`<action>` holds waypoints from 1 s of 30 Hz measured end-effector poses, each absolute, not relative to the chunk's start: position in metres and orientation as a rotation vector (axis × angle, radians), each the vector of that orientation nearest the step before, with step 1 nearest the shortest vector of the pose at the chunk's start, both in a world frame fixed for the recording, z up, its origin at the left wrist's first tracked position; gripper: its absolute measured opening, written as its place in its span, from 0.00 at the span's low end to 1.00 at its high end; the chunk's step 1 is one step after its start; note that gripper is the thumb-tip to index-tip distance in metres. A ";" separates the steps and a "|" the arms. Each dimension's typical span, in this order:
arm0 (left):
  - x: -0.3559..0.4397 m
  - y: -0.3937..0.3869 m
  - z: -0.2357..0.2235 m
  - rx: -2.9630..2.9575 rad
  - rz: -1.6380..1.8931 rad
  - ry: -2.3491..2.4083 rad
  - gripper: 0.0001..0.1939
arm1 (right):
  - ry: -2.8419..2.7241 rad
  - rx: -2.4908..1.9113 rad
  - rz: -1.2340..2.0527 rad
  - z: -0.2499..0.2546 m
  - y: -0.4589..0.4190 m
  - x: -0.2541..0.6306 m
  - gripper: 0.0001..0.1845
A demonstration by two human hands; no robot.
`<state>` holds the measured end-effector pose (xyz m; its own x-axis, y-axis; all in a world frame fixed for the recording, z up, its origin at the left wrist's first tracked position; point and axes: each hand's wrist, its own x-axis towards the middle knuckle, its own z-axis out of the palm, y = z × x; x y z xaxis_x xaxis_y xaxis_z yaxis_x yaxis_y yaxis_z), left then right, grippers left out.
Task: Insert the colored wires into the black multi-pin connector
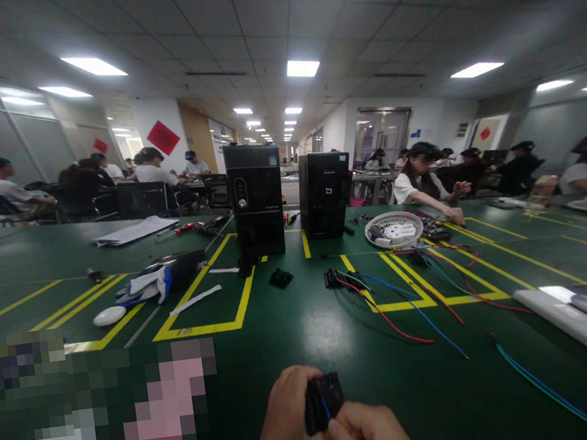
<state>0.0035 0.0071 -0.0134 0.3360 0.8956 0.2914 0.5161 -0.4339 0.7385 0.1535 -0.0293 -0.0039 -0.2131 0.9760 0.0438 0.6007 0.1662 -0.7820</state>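
Observation:
Low in the middle of the head view, my left hand (291,420) is closed around a small black plastic block (331,389) with openings in its face. A short length of blue wire (325,407) stands against the block. My right hand (376,432) is closed in a pinch at the lower end of that wire, its fingers close to the block. Whether the wire is seated in the block I cannot tell. Farther up the table lie a similar black block (334,278) with red, green and blue wires and a loose black part (281,278).
Two black computer towers (259,210) stand on the green table (228,385). A white round grille (394,230) and a white device (578,320) lie to the right, with blue-green wires (544,389) nearby. Gloves (144,288) and papers (135,231) lie left. A person (420,179) works across the table.

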 end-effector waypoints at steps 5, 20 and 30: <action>0.001 0.005 -0.011 2.062 0.935 1.213 0.21 | -1.980 -1.538 0.853 -0.004 -0.028 0.154 0.15; 0.002 0.004 -0.009 2.033 0.918 1.259 0.23 | -1.943 -1.606 1.040 0.007 -0.030 0.152 0.18; 0.002 0.004 -0.014 2.068 0.938 1.253 0.22 | -1.946 -1.504 1.040 0.010 -0.029 0.152 0.19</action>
<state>0.0023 0.0042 -0.0144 0.3247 0.9027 0.2823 0.5257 -0.4204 0.7395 0.1522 -0.0290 0.0102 -0.2911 0.9530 -0.0840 0.5996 0.1133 -0.7922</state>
